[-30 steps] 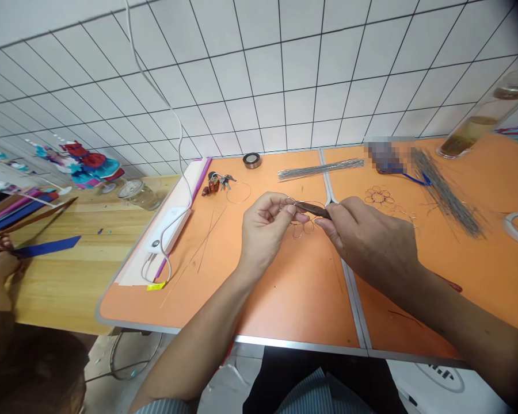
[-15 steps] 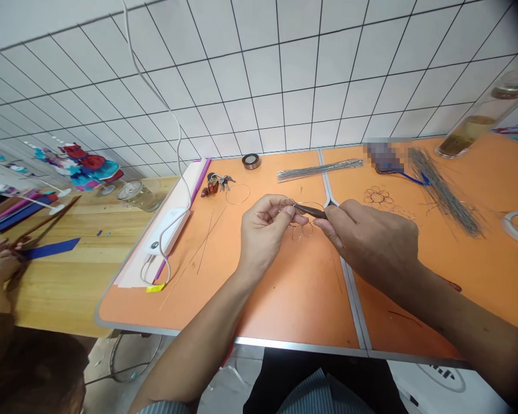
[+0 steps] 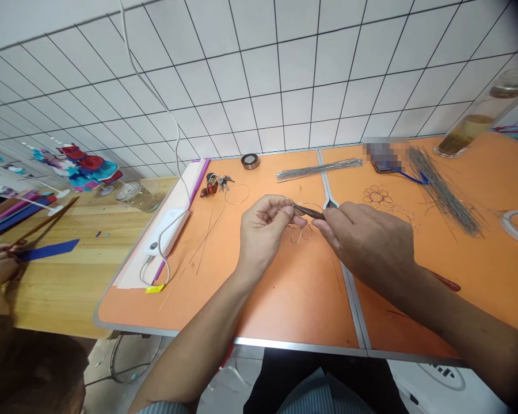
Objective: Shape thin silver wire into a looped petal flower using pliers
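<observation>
Well left of the pliers [image 3: 309, 211], keys [image 3: 221, 183] lie on the orange surface [image 3: 276, 310]. My left hand [image 3: 261, 236], just left of the pliers, pinches the looped wire [image 3: 301, 233] between thumb and fingers; its petal-like loops show just below the pliers, between my hands. The pliers' tip seems to meet the wire, though it's too small to be sure. My right hand [image 3: 369, 238] is clenched around the pliers' right end. Farther right of the pliers lies a wire flower [image 3: 377, 195].
</observation>
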Demonstrator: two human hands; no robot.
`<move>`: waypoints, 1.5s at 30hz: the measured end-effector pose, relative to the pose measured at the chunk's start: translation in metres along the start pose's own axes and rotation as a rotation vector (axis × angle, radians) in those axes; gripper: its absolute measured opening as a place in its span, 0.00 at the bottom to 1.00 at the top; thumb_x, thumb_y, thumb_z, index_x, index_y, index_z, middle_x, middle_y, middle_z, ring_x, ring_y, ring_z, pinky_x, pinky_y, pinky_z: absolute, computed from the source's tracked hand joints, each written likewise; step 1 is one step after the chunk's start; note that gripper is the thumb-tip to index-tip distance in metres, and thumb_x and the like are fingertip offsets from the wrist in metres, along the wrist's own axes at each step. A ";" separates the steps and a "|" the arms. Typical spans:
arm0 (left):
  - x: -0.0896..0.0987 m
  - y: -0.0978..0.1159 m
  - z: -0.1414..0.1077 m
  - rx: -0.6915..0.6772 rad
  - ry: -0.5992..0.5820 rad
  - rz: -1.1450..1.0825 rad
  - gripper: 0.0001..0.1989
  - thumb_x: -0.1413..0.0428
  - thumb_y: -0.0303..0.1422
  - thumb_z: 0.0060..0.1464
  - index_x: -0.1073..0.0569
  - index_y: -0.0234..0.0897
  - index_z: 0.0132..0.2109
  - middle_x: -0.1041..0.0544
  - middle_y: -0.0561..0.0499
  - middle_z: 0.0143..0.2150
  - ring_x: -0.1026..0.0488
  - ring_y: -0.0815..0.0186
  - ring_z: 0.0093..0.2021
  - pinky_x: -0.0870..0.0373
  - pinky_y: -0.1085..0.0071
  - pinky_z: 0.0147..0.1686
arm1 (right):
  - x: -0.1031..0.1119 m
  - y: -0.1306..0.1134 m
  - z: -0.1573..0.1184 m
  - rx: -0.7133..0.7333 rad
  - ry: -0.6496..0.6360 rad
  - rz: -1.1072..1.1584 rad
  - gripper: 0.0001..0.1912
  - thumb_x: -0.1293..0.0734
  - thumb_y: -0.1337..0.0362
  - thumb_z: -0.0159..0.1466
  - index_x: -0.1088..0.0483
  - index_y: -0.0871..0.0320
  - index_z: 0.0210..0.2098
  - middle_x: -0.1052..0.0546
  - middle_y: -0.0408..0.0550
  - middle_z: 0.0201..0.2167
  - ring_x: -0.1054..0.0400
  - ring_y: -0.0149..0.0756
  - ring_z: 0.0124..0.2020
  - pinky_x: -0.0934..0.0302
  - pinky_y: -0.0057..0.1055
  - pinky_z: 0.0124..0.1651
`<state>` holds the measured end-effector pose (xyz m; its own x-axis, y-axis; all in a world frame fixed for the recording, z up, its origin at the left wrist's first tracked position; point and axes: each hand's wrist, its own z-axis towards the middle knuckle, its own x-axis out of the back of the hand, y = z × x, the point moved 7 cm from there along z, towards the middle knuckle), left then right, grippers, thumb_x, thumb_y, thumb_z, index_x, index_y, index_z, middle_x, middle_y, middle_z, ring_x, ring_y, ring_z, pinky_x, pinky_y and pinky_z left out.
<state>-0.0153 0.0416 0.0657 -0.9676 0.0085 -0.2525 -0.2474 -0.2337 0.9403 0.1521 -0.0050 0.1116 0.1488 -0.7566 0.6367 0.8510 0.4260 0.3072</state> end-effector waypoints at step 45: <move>-0.003 -0.013 0.001 0.122 -0.044 -0.003 0.11 0.29 0.37 0.57 0.21 0.36 0.39 0.13 0.47 0.34 0.14 0.62 0.31 0.16 0.66 0.38 | -0.034 0.012 -0.014 -0.121 -0.165 0.130 0.34 0.46 0.47 0.83 0.30 0.58 0.27 0.28 0.44 0.23 0.42 0.31 0.23 0.62 0.34 0.28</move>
<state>-0.0097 0.0459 0.0549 -0.9676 0.0521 -0.2472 -0.2517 -0.1134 0.9611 0.1645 0.0189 0.0844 0.1850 -0.6040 0.7752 0.8858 0.4441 0.1346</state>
